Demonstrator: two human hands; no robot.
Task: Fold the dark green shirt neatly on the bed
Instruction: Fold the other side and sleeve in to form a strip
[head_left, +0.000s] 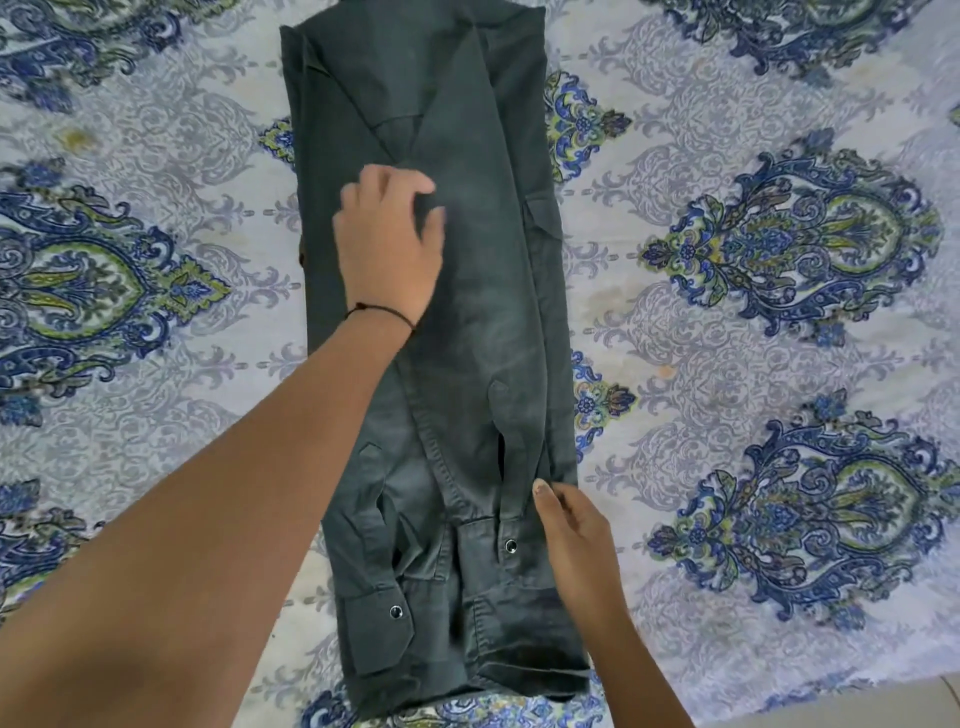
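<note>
The dark green shirt (467, 338) is laid as a long narrow strip down the middle of the bed (727, 130), sleeves folded in and cuffs at the near end. Wide stretches of patterned sheet are left free on both sides. The left hand (389, 244) is reached far onto the shirt's middle, fingers curled on the cloth; whether any is gripped cannot be told. The right edge is pinched by the right hand (571, 519), thumb on top. The far end is cut off.

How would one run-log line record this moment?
stage: dark green shirt narrowed, sleeves folded in | left hand: fingers curled on its middle | right hand: thumb on near right edge | surface: patterned bedsheet
</note>
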